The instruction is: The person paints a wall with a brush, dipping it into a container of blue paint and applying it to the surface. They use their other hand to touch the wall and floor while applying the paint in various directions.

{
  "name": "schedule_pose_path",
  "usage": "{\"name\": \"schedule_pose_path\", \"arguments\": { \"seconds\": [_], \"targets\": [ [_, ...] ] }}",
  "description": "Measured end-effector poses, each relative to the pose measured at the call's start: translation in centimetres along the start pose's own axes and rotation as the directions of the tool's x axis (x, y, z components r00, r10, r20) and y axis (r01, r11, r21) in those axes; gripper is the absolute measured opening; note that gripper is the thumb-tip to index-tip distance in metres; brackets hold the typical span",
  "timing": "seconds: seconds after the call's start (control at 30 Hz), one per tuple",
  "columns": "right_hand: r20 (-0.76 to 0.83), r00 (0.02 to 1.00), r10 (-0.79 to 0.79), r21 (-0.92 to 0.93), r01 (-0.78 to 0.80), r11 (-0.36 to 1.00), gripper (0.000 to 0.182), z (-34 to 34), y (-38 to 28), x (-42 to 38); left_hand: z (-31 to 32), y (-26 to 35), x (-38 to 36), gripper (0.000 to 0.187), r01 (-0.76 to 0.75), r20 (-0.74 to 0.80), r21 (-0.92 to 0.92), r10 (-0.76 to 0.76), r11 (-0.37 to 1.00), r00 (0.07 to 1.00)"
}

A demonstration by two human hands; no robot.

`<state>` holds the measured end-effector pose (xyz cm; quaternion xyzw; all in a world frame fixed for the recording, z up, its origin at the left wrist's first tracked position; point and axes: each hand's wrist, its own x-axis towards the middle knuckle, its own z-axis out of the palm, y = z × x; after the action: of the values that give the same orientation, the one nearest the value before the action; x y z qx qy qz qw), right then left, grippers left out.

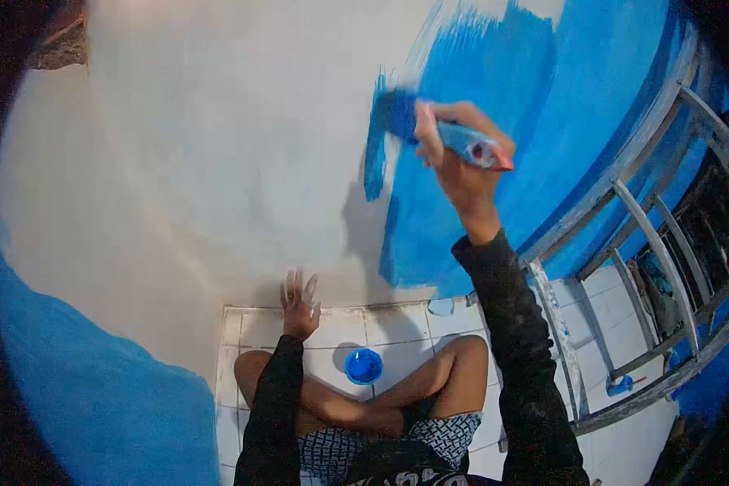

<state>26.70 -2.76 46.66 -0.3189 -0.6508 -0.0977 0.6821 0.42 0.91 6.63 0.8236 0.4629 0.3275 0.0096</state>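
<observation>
My right hand [466,154] is closed round the handle of a paintbrush [471,146]. The brush's blue bristles lie over a fresh blue streak on the white wall [243,162], left of a large blue painted area [478,89]. Low on the wall, near the floor, my left hand [300,306] has its fingers spread and holds nothing. A small bowl of blue paint [364,367] stands on the floor between my crossed legs and the wall.
A worn wooden ladder [616,190] leans at the right. Behind it, a second blue-stained brush [621,384] lies on the white tiled floor [332,356]. Blue paint [105,389] also covers the lower left wall. Small blue spots mark the tiles at the right.
</observation>
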Motion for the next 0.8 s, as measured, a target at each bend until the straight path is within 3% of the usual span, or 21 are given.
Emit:
{"name": "schedule_pose_path", "arguments": {
  "seconds": [0.03, 0.07, 0.13, 0.23, 0.3, 0.4, 0.47, 0.57, 0.6, 0.67, 0.73, 0.8],
  "targets": [
    [-0.075, 0.99, -0.121, -0.065, 0.116, 0.991, 0.01, 0.2, -0.2, 0.8, 0.0, 0.0, 0.0, 0.077, -0.013, -0.022, -0.019, 0.012, 1.0, 1.0],
    [-0.076, 0.99, -0.115, -0.065, 0.111, 0.992, 0.01, 0.3, 0.1, 1.2, 0.0, 0.0, 0.0, 0.077, -0.012, -0.016, -0.017, 0.012, 1.0, 1.0],
    [-0.151, 0.95, -0.275, -0.18, 0.247, 0.952, 0.011, 0.4, 0.6, 1.6, -0.1, 0.1, 0.1, 0.078, -0.005, -0.011, 0.002, 0.005, 1.0, 1.0],
    [-0.029, 0.923, -0.383, -0.3, 0.357, 0.884, 0.014, 0.2, 1.3, -1.7, -0.2, 0.0, 0.1, 0.078, -0.02, -0.016, 0.019, 0.02, 1.0, 1.0],
    [0.063, 0.933, -0.356, -0.266, 0.359, 0.895, 0.019, 0.2, 2.4, -5.6, -0.1, -0.2, 0.0, 0.078, -0.019, -0.016, 0.01, 0.019, 1.0, 1.0],
    [0.127, 0.966, -0.224, -0.231, 0.249, 0.94, 0.011, 0.0, 1.9, -10.7, 0.2, -0.2, 0.0, 0.078, -0.005, -0.001, 0.009, 0.005, 1.0, 1.0],
    [0.334, 0.942, 0.023, -0.243, 0.063, 0.968, 0.012, -0.3, 2.3, -12.6, 0.4, -0.1, 0.0, 0.078, 0.01, 0.008, 0.013, -0.01, 1.0, 1.0],
    [0.378, 0.923, 0.063, -0.2, 0.015, 0.98, 0.018, -0.5, 2.5, -11.9, 0.1, -0.1, 0.1, 0.079, 0.0, 0.013, 0.009, 0.0, 1.0, 1.0],
    [0.378, 0.924, 0.06, -0.199, 0.017, 0.98, 0.018, -0.4, 2.2, -10.9, -0.2, 0.2, 0.1, 0.079, 0.007, 0.02, 0.017, -0.007, 1.0, 1.0],
    [0.233, 0.972, -0.042, -0.116, 0.071, 0.991, 0.013, -0.2, 0.8, -7.0, -0.3, 0.3, 0.1, 0.08, 0.013, 0.025, 0.026, -0.014, 1.0, 1.0],
    [0.143, 0.963, -0.23, -0.201, 0.256, 0.946, 0.01, 0.3, 0.6, -3.2, -0.1, 0.0, 0.0, 0.079, 0.017, 0.037, 0.025, -0.018, 1.0, 0.999],
    [0.045, 0.965, -0.257, -0.132, 0.26, 0.957, 0.009, 0.7, -0.2, 0.0, 0.1, 0.0, 0.0, 0.078, 0.014, 0.032, 0.042, -0.016, 0.999, 0.999]
  ]
}}
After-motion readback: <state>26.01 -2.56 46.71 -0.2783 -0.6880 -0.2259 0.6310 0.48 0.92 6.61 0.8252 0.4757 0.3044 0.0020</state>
